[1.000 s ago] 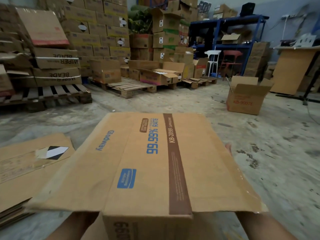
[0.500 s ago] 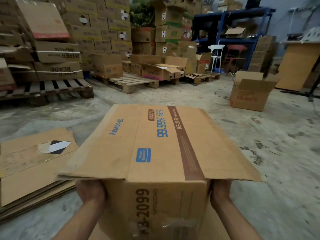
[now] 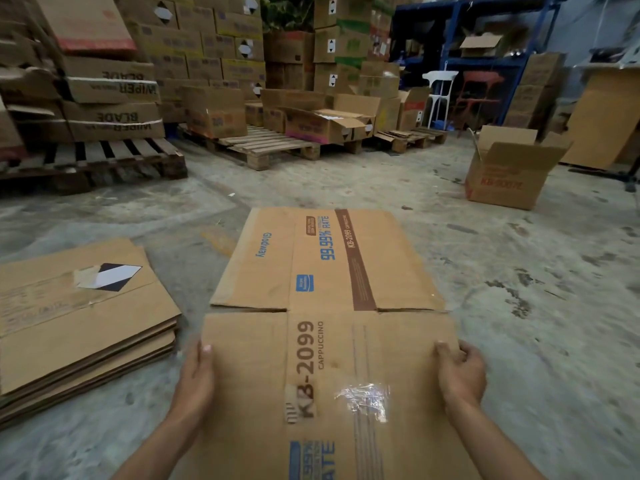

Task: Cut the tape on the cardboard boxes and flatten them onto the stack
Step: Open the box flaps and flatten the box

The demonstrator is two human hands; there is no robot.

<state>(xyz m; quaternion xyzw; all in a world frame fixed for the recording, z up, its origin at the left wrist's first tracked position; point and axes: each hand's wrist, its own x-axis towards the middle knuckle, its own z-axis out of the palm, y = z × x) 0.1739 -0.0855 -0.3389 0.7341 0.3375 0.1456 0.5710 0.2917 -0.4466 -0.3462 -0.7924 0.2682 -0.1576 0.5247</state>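
Note:
A brown KB-2099 cardboard box [image 3: 325, 344] is in front of me, folded nearly flat, its flaps stretched out over the concrete floor away from me. My left hand [image 3: 195, 379] grips its left edge and my right hand [image 3: 459, 372] grips its right edge. Crumpled clear tape [image 3: 363, 398] clings to the near panel. A stack of flattened boxes [image 3: 79, 323] lies on the floor to the left, apart from the held box.
An open KB box [image 3: 509, 171] stands on the floor at the right. Wooden pallets [image 3: 273, 147] loaded with boxes line the back and left. A blue rack [image 3: 485, 60], a white chair [image 3: 440, 95] and a leaning board [image 3: 602, 119] are at the far right.
The box dropped from an upright open shape in front of my chest to a nearly flat sheet low over the floor. Both hands shifted onto its side edges.

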